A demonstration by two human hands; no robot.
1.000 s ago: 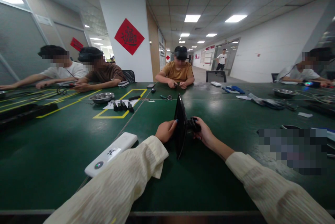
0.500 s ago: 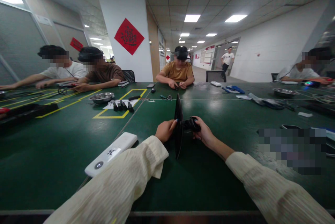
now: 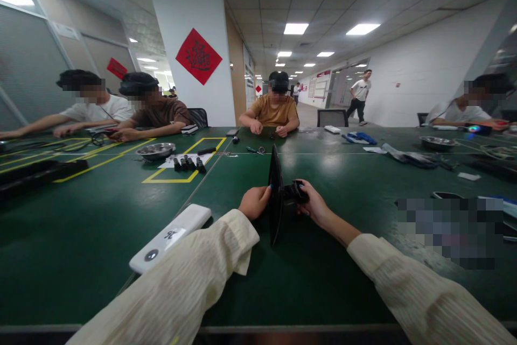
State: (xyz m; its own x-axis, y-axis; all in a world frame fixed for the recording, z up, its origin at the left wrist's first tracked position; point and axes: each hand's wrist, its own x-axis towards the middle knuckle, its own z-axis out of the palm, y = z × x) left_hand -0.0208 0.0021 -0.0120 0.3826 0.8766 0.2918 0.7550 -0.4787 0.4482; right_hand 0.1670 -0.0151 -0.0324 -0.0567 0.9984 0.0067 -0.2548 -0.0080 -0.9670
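Note:
A thin black panel [image 3: 276, 199] stands nearly edge-on to me above the green table. My left hand [image 3: 255, 202] is closed on its left face, thumb at the panel and the other fingers partly hidden. From the panel's right side juts a chunky black mount-like part [image 3: 294, 192]. My right hand [image 3: 313, 204] is closed around the outer end of that part, its thumb on top. Whether the part is fixed to the panel or only pressed against it, I cannot tell. A white handheld device [image 3: 172, 240] with a round dark lens lies by my left forearm.
Several black cylinders [image 3: 189, 164] stand on paper inside yellow tape, with a metal bowl [image 3: 156, 150] beside them. Pliers-like tools [image 3: 256, 150] lie ahead. A plastic bag [image 3: 407, 155] and second bowl [image 3: 438, 142] are at right. Co-workers [image 3: 269, 111] sit around the table [image 3: 343, 280].
My hands, the panel and the mount-like part have barely moved. Opposite me, the co-worker's hands have drawn apart. A person in the background has walked to the right.

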